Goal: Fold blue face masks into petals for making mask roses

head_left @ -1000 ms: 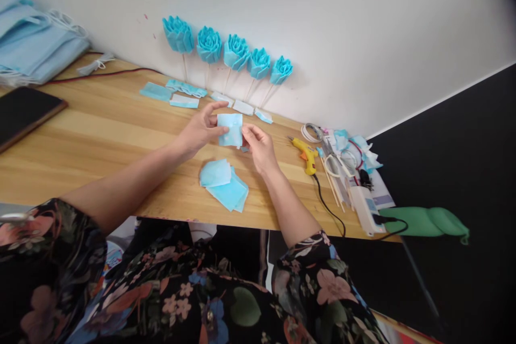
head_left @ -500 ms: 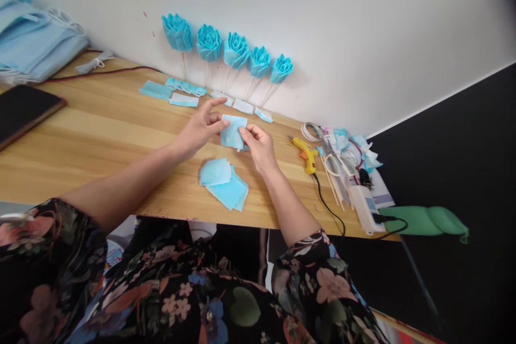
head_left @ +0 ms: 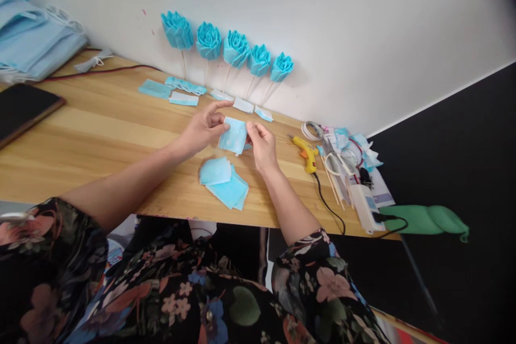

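Left hand (head_left: 201, 130): pinching the left edge of the blue fabric square (head_left: 233, 136), thumb and middle fingers clamped on it, index finger sticking out straight toward the wall.
Right hand (head_left: 263, 145): gripping the square's right edge, fingers closed on the cloth near its upper corner.
Blue fabric square: hanging between the 2 hands just above the bench (head_left: 100, 134), slightly tilted, lower edge drooping toward the person.
Key relation: the square is lying directly between both hands, its top edge running left to right from one grip to the other; neither hand is nearer, since both are touching it.
Cut fabric stack (head_left: 223, 181): resting on the bench just below the hands, toward the person (several pieces, fanned unevenly).
Blue fabric roses (head_left: 226, 48): 5 on sticks, leaning against the wall behind the hands.
Folded strips (head_left: 183, 94): lying at the roses' feet.
Yellow glue gun (head_left: 306, 151): sitting right of the right hand, near but apart, cord trailing off the bench edge.
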`<state>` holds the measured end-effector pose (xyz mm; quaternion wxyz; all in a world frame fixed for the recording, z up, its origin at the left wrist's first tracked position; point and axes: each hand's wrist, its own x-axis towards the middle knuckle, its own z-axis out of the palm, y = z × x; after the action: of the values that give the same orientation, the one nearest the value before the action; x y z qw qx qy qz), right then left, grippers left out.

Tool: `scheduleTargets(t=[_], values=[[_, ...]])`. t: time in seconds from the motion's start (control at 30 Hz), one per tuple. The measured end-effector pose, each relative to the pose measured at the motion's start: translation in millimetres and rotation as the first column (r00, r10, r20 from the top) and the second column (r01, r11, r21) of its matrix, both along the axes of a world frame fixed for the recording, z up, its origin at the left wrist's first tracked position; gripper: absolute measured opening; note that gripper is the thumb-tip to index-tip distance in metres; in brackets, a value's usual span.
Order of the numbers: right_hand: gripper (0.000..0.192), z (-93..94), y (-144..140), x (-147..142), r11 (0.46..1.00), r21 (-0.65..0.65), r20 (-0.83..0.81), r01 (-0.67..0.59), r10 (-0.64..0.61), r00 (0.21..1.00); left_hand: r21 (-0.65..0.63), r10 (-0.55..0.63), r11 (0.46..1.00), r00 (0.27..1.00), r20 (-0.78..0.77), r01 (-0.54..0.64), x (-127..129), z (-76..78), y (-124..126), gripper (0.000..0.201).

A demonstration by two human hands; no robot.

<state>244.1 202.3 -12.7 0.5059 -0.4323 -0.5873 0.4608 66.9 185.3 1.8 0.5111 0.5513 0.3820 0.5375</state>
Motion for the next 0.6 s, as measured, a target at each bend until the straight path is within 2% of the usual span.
scheduleTargets(t=[0.13, 0.3, 0.6], values=[[0.053, 1.9, -0.6, -0.2, 0.996, -0.049, -0.072, -0.075, 0.071, 0.995, 0.018, 0.06, 0.998, 0.998, 0.012, -0.06, -1.7, -0.5, 1.3, 0.059], [0.046, 0.9, -0.6, 0.6, 0.994, -0.052, 0.005, -0.099, 0.099, 0.995, 0.023, 0.123, 0.992, 0.992, 0.011, -0.123, -3.4, -1.3, 2.2, 0.062], [0.041, 3.1, -1.2, 1.0, 0.997, -0.056, -0.016, -0.054, 0.053, 0.998, -0.046, -0.002, 0.999, 1.0, 0.024, 0.003, -3.9, -6.7, 4.2, 0.066]])
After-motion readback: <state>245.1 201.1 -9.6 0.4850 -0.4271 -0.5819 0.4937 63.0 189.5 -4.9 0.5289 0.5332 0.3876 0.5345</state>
